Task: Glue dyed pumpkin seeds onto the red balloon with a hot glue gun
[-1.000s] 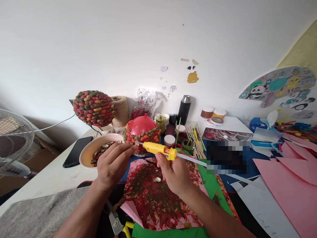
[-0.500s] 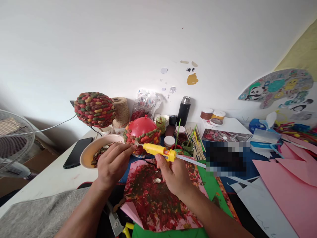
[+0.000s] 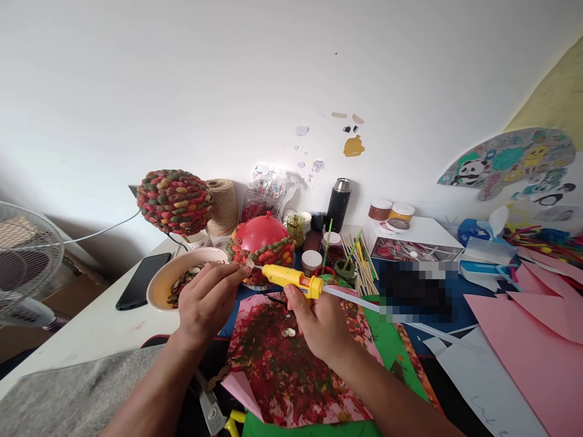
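Mid-frame, barely shifted: left fingers (image 3: 230,277) pinched small pale flake (image 3: 249,263); right fingers (image 3: 297,303) clamped yellow plastic glue gun (image 3: 286,278); gluing seemingly unfinished.

bowl (image 3: 157,284) btwn phone (image 3: 143,281) & balloon (image 3: 262,233); twine spool (image 3: 223,207) behind bowl.

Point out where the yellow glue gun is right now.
In the head view, the yellow glue gun is near the middle, gripped in the right hand, its nozzle close to the left hand, just before the red balloon.
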`<state>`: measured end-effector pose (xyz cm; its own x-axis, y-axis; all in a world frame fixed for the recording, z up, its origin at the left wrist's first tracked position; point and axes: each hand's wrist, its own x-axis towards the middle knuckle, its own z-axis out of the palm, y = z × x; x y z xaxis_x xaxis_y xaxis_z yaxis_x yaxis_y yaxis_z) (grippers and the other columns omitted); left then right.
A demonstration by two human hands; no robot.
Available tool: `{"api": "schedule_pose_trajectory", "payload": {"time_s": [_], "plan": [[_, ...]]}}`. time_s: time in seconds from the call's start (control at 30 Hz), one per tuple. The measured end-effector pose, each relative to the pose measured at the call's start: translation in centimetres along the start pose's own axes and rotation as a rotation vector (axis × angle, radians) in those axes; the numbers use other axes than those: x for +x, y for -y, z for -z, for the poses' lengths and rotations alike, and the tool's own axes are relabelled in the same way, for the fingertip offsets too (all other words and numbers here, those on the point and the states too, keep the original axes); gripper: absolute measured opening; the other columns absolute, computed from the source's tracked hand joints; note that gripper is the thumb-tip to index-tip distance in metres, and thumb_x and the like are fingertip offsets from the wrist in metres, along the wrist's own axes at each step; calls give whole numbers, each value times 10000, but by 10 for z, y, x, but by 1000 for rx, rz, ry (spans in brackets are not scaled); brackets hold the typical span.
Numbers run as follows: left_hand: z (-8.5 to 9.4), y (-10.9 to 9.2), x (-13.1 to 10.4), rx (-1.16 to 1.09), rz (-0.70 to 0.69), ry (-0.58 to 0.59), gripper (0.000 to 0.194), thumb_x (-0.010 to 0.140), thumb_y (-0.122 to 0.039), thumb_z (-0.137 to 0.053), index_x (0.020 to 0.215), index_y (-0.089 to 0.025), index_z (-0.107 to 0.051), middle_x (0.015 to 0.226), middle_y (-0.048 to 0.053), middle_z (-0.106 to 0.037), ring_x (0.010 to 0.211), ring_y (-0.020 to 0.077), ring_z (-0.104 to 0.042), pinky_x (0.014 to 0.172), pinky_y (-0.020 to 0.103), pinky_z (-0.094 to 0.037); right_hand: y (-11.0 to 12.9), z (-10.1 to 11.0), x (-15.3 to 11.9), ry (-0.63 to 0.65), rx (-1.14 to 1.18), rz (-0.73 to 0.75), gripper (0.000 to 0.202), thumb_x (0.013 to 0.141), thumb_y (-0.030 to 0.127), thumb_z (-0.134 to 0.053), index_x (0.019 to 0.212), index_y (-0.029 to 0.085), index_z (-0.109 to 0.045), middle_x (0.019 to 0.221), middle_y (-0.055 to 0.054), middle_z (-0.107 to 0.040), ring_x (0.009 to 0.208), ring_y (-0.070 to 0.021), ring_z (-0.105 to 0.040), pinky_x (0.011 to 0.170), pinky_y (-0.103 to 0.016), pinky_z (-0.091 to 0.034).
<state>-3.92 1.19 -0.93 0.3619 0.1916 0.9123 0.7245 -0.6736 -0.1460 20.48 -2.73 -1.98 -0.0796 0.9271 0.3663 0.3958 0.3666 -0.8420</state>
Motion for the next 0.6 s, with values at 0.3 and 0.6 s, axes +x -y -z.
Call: {"api": "schedule_pose_trajectory", "payload": {"time_s": [0.3,0.6], "plan": [[0,0,0,-15,22,-19,209,982,-20,-770,1096,-195,-777,927,64,-828,772,185,-757,796,298,-630,-1,-2,-3,54,-81,-5,763,1096,825,-402,782,215,-736,662,-73,-735,586,-229,-718,549,-303,-489],[0,-7,3,-103,87,-85,273,936,10,-789,1089,-215,-798,898,59,-827,764,189,-771,762,311,-640,-7,-6,-2,11,106,-28,749,1068,855,-472,815,212,-762,576,-25,-646,530,-203,-649,558,-297,-523]]}}
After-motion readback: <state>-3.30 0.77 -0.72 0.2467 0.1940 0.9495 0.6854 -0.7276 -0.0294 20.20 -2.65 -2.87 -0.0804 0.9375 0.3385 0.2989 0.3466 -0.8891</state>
